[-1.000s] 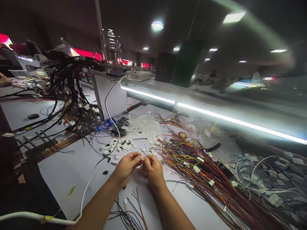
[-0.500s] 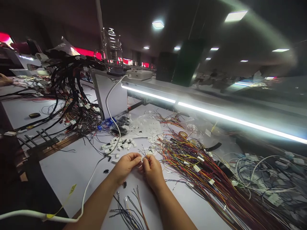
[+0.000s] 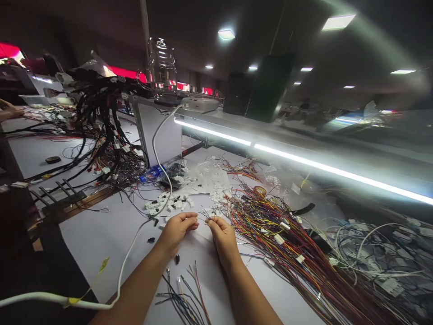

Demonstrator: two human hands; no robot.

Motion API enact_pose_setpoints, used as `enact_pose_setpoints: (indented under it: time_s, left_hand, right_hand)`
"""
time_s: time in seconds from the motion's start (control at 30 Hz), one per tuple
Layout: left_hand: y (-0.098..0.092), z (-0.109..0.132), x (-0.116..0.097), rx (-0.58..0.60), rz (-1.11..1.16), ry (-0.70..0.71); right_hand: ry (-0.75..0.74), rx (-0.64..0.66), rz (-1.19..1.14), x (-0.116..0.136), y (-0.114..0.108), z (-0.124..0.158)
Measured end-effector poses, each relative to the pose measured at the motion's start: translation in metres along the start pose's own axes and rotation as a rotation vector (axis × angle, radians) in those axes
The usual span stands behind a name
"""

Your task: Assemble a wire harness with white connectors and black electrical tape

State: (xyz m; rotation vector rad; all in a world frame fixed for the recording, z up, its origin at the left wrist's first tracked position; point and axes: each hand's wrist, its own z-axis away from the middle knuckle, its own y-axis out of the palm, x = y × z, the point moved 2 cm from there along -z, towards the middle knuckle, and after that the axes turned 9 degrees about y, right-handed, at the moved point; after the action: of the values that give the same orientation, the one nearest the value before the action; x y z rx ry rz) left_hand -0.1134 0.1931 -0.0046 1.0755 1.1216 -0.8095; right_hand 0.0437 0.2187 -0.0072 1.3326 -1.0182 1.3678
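Note:
My left hand point(image 3: 178, 232) is closed in a pinch above the white tabletop; whatever lies between its fingertips is too small to make out. A short gap to the right, my right hand point(image 3: 223, 235) pinches a few thin wires point(image 3: 204, 210), whose tips stick up past thumb and forefinger. Behind both hands lies a pile of small white connectors point(image 3: 174, 203). Small black connectors point(image 3: 151, 240) are scattered left of my left hand, and another black connector point(image 3: 177, 259) sits below it. Between my forearms, loose wires with metal terminals point(image 3: 184, 298) lie on the table.
A thick spread of coloured wires point(image 3: 280, 234) covers the right side. A white cable point(image 3: 126, 253) runs across the left, past my left forearm. Black harnesses point(image 3: 101, 108) are heaped at back left, near another person's hand point(image 3: 10, 110). A lit tube point(image 3: 304, 161) crosses behind.
My hands were together at the fingertips and have now moved apart, the right one shifting right with the wires. The view has also shifted slightly.

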Motion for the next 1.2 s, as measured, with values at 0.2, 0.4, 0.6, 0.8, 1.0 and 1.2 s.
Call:
enact_pose_setpoints:
  time_s: [0.2, 0.4, 0.6, 0.8, 1.0, 1.2]
  left_hand:
    - [0.007, 0.006, -0.011, 0.090, 0.056, 0.034]
    - [0.009, 0.006, -0.007, 0.146, 0.079, -0.003]
    - [0.008, 0.006, -0.003, 0.083, 0.223, -0.125]
    - [0.004, 0.004, 0.000, 0.032, 0.289, -0.200]
    - [0.003, 0.002, 0.001, 0.048, 0.288, -0.207]
    - [0.005, 0.004, -0.001, 0.084, 0.190, -0.146]
  right_hand:
    - [0.027, 0.011, 0.026, -0.001, 0.000, -0.002]
    - [0.021, -0.014, 0.037, -0.003, 0.002, -0.001]
    - [0.009, -0.033, 0.000, -0.006, 0.003, -0.002]
    - [-0.025, -0.064, 0.041, -0.004, 0.004, -0.003]
    - [-0.152, -0.104, 0.207, -0.002, 0.004, -0.001]
    - [-0.321, -0.135, 0.372, 0.002, 0.003, 0.001]
